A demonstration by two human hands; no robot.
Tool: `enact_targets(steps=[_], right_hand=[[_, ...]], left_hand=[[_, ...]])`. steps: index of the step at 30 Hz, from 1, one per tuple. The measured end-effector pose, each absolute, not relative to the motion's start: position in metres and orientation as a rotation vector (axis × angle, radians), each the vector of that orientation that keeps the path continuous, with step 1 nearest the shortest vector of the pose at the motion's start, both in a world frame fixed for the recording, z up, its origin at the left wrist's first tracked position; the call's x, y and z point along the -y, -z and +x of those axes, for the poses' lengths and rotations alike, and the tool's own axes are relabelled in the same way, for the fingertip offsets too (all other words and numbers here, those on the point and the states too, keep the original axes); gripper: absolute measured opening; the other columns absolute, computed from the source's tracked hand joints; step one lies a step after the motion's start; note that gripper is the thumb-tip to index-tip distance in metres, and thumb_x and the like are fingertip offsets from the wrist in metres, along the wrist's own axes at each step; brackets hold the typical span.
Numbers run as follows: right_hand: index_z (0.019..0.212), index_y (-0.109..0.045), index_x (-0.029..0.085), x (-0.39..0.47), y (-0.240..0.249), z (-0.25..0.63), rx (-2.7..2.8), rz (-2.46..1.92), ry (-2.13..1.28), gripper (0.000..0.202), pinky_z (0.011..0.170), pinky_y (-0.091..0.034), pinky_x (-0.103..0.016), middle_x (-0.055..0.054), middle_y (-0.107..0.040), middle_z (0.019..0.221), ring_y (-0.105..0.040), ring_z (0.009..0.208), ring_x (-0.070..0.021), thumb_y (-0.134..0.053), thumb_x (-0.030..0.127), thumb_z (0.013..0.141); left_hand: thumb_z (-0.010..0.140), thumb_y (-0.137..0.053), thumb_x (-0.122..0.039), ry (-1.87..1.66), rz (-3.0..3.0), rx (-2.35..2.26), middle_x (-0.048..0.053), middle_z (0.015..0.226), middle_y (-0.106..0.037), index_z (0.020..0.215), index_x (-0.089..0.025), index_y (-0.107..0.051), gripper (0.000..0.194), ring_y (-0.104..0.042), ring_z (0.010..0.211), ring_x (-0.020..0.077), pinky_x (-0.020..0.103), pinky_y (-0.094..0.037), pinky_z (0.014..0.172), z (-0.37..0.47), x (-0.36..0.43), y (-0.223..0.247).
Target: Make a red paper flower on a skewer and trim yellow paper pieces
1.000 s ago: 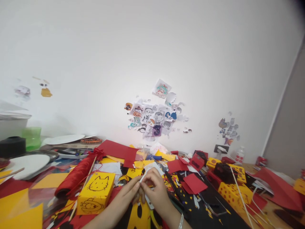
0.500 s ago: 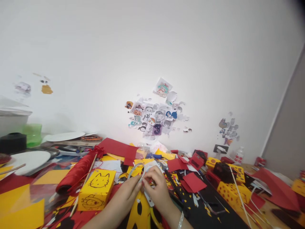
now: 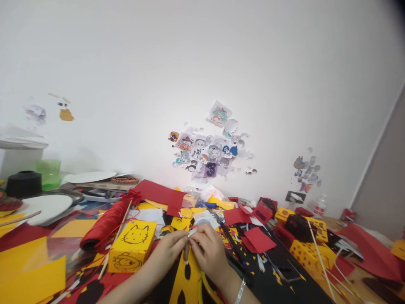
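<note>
My left hand (image 3: 171, 249) and my right hand (image 3: 209, 249) meet at the middle of the cluttered table. Both are closed, fingertips pinched close together on a thin white strip (image 3: 192, 231), mostly hidden by the fingers. Below them lies a yellow paper piece (image 3: 182, 280) with black oval spots, and yellow tube-like bands (image 3: 207, 291) run beside it under my right wrist. Just behind my right hand is a pale round thing (image 3: 204, 216), partly covered. A yellow box (image 3: 134, 240) with a cat face drawn on it stands left of my left hand.
A red fabric roll (image 3: 109, 223) and a thin wooden stick (image 3: 117, 236) lie left of the box. Red paper squares (image 3: 259, 240) and scraps cover the black surface at right. Farther right are spotted yellow boxes (image 3: 311, 253). Behind rises a white wall (image 3: 202, 55) with stickers.
The pale strip that looped above my left hand has dropped from view, mostly into my fingers. My hands are drawn closer together, and the view has shifted slightly.
</note>
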State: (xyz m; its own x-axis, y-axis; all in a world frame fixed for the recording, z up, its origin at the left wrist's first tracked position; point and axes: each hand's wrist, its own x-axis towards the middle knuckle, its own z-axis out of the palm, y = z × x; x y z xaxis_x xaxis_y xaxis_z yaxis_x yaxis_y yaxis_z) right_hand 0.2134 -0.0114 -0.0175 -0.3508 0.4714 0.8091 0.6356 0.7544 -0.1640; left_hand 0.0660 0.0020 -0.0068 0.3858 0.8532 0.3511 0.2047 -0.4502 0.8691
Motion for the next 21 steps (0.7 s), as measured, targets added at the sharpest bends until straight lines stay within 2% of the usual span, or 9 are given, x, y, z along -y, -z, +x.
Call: enact_targets(steps=[3, 6, 8, 10, 12, 14, 16, 18, 21], right_hand=[[0.079, -0.054, 0.020, 0.022, 0.012, 0.211, 1.892, -0.717, 0.090, 0.012, 0.067, -0.042, -0.029, -0.003, -0.049, 0.078, -0.050, 0.075, -0.0160, -0.045, 0.013, 0.083], [0.075, -0.049, 0.021, 0.027, 0.006, 0.205, 1.636, -0.620, -0.208, 0.009, 0.071, -0.043, -0.031, -0.001, -0.047, 0.078, -0.050, 0.077, -0.0161, -0.046, 0.017, 0.082], [0.083, -0.048, 0.022, 0.025, 0.005, 0.201, 1.493, -0.580, -0.516, 0.002, 0.072, -0.044, -0.032, -0.001, -0.049, 0.080, -0.052, 0.077, -0.0158, -0.047, 0.023, 0.083], [0.093, -0.046, 0.022, 0.020, 0.006, 0.198, 1.370, -0.555, -0.801, 0.011, 0.072, -0.046, -0.032, -0.001, -0.050, 0.083, -0.054, 0.076, -0.0151, -0.048, 0.027, 0.084], [0.094, -0.045, 0.023, 0.013, 0.008, 0.197, 1.273, -0.538, -0.952, 0.013, 0.072, -0.047, -0.031, 0.001, -0.051, 0.084, -0.055, 0.074, -0.0139, -0.049, 0.029, 0.084], [0.093, -0.043, 0.023, 0.007, 0.011, 0.197, 1.248, -0.532, -0.982, 0.013, 0.071, -0.047, -0.030, 0.002, -0.051, 0.082, -0.056, 0.071, -0.0126, -0.050, 0.030, 0.084], [0.095, -0.041, 0.024, 0.002, 0.015, 0.197, 1.292, -0.541, -0.969, 0.016, 0.070, -0.048, -0.030, 0.002, -0.052, 0.082, -0.056, 0.070, -0.0122, -0.050, 0.032, 0.084], [0.100, -0.038, 0.025, -0.002, 0.021, 0.197, 1.345, -0.562, -0.961, 0.024, 0.066, -0.048, -0.029, 0.002, -0.054, 0.082, -0.057, 0.069, -0.0130, -0.053, 0.033, 0.083], [0.109, -0.033, 0.026, -0.007, 0.029, 0.197, 1.407, -0.625, -0.967, 0.038, 0.061, -0.049, -0.029, 0.002, -0.056, 0.080, -0.059, 0.065, -0.0139, -0.056, 0.030, 0.080]], left_hand=[[0.079, -0.030, -0.039, -1.136, 1.859, -0.972, -0.002, 0.054, -0.053, 0.061, -0.022, -0.045, 0.029, -0.054, 0.059, 0.0167, 0.027, -0.044, 0.064, 0.064, -0.007, 0.006], [0.079, -0.031, -0.037, -1.133, 1.891, -1.027, 0.001, 0.057, -0.057, 0.064, -0.020, -0.051, 0.030, -0.055, 0.061, 0.0192, 0.032, -0.044, 0.067, 0.061, -0.012, 0.011], [0.077, -0.038, -0.031, -1.136, 1.984, -1.065, 0.006, 0.069, -0.062, 0.066, -0.019, -0.055, 0.024, -0.057, 0.072, 0.0224, 0.035, -0.044, 0.074, 0.061, -0.014, 0.017], [0.074, -0.041, -0.022, -1.180, 2.100, -1.136, 0.011, 0.085, -0.064, 0.079, -0.016, -0.060, 0.020, -0.057, 0.084, 0.0249, 0.039, -0.042, 0.081, 0.062, -0.013, 0.024], [0.075, -0.041, -0.019, -1.249, 2.181, -1.194, 0.014, 0.097, -0.062, 0.093, -0.015, -0.058, 0.026, -0.055, 0.094, 0.0257, 0.041, -0.041, 0.087, 0.063, -0.009, 0.027], [0.079, -0.041, -0.023, -1.287, 2.197, -1.200, 0.013, 0.098, -0.061, 0.095, -0.016, -0.057, 0.024, -0.055, 0.095, 0.0251, 0.041, -0.041, 0.087, 0.064, -0.003, 0.024], [0.083, -0.039, -0.029, -1.296, 2.192, -1.171, 0.009, 0.091, -0.062, 0.087, -0.019, -0.056, 0.021, -0.056, 0.088, 0.0231, 0.039, -0.044, 0.082, 0.065, 0.004, 0.016], [0.085, -0.037, -0.033, -1.315, 2.176, -1.154, 0.006, 0.082, -0.062, 0.079, -0.021, -0.054, 0.022, -0.057, 0.080, 0.0211, 0.036, -0.045, 0.076, 0.064, 0.009, 0.008], [0.083, -0.042, -0.032, -1.338, 2.166, -1.152, 0.005, 0.079, -0.061, 0.079, -0.021, -0.054, 0.017, -0.057, 0.077, 0.0201, 0.033, -0.046, 0.072, 0.063, 0.011, 0.004]])
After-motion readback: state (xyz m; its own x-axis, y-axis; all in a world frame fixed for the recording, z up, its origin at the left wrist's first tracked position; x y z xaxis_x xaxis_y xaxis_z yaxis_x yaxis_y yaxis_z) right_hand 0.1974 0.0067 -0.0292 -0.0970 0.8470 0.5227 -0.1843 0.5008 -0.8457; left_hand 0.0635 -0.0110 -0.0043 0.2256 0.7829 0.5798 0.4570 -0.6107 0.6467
